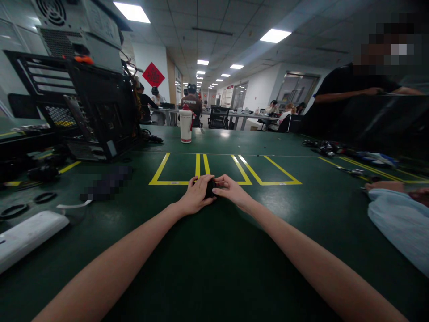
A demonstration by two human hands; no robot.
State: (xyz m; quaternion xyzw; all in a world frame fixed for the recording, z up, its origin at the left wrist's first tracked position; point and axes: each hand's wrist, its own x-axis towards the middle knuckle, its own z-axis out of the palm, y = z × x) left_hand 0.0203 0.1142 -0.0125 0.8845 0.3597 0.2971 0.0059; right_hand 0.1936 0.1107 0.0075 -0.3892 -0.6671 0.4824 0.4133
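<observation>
A small black object [210, 188] is between my two hands, low over the green table [214, 250]; its kind I cannot make out, as fingers cover most of it. My left hand [194, 197] is closed around its left side. From the right, the fingers and thumb of my right hand [231, 188] pinch its other side. Just behind the hands, yellow tape [224, 183] marks out open-ended boxes on the tabletop.
At left stand an open black computer case [103, 112] with a power supply [83, 31] on top, and a white power strip [33, 232]. A white cup [186, 125] stands farther back. At right are a co-worker's blue sleeve [398, 219], tangled cables [323, 146] and a standing person [348, 85].
</observation>
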